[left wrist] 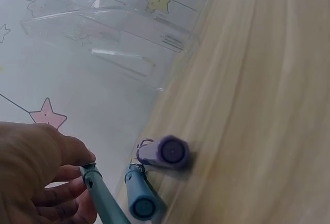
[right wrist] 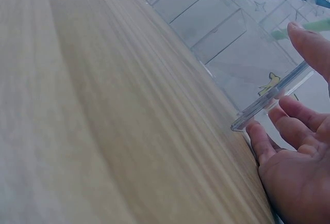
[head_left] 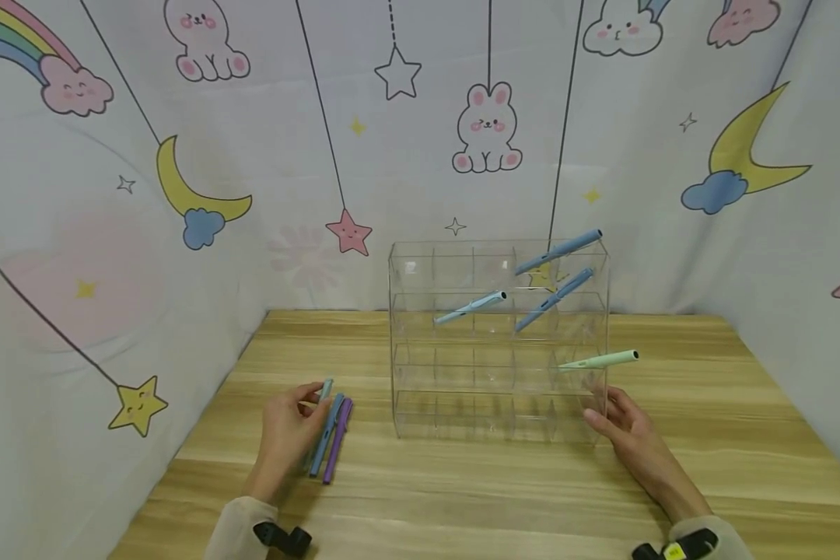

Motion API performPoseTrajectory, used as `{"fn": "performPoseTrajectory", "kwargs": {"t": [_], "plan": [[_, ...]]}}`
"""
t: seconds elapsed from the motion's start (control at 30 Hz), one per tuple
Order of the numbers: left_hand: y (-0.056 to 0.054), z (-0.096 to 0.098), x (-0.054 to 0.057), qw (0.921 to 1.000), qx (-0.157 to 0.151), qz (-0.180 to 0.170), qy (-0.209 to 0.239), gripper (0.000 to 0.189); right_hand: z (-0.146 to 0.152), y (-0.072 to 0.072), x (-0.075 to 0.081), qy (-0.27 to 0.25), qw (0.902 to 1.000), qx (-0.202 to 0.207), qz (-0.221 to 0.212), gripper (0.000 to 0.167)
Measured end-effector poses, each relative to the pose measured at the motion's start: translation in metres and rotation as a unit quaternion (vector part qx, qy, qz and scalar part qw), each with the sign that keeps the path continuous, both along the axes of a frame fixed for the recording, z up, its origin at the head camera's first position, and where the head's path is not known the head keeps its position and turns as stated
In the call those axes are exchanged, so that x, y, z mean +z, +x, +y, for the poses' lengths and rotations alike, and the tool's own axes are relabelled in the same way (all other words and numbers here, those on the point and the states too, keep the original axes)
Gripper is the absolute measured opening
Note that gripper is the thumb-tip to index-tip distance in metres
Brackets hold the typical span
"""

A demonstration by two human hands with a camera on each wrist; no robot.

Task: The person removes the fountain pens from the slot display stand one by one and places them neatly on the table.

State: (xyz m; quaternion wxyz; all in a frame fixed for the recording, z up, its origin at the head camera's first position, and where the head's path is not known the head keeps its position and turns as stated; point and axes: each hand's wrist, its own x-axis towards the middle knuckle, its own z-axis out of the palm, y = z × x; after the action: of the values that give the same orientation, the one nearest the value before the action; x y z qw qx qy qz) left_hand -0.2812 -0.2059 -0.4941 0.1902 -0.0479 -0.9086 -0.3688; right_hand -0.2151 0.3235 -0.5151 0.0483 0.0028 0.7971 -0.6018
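My left hand (head_left: 290, 432) pinches a grey-green pen (left wrist: 105, 198) near one end, between thumb and fingers. Right beside it on the table lie a blue pen (head_left: 327, 435) and a purple pen (head_left: 338, 442), side by side. A clear acrylic rack (head_left: 455, 381) with rows of compartments stands upright on the table. My right hand (head_left: 633, 443) holds its lower right side wall (right wrist: 273, 95), thumb on the inner side and fingers along the outside. Two blue pens (head_left: 558, 252), a light blue pen (head_left: 470, 308) and a light green pen (head_left: 602, 360) slant out of the rack's compartments.
The wooden table (head_left: 476, 498) runs back to a white cloth backdrop (head_left: 420, 171) printed with stars, moons and animals. That cloth also closes off the left and right sides. A dark strapped device (head_left: 282, 538) sits on the left wrist, another (head_left: 679, 546) on the right.
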Motion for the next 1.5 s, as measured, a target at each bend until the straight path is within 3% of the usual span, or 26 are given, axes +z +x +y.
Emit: {"fn": "performPoseTrajectory", "kwargs": {"t": [0.5, 0.9, 1.5], "plan": [[-0.003, -0.009, -0.015, 0.9991, 0.003, -0.030, -0.030, 0.028, -0.001, 0.002, 0.000, -0.024, 0.9996, 0.005, 0.012, 0.067], [-0.007, -0.010, -0.026, 0.9988, 0.010, -0.014, -0.047, 0.025, -0.001, 0.001, 0.000, -0.022, 0.9997, 0.006, 0.009, 0.066], [-0.009, -0.007, -0.024, 0.9989, 0.009, -0.025, -0.038, 0.025, -0.001, 0.001, 0.000, -0.011, 0.9999, 0.001, 0.010, 0.067]]}}
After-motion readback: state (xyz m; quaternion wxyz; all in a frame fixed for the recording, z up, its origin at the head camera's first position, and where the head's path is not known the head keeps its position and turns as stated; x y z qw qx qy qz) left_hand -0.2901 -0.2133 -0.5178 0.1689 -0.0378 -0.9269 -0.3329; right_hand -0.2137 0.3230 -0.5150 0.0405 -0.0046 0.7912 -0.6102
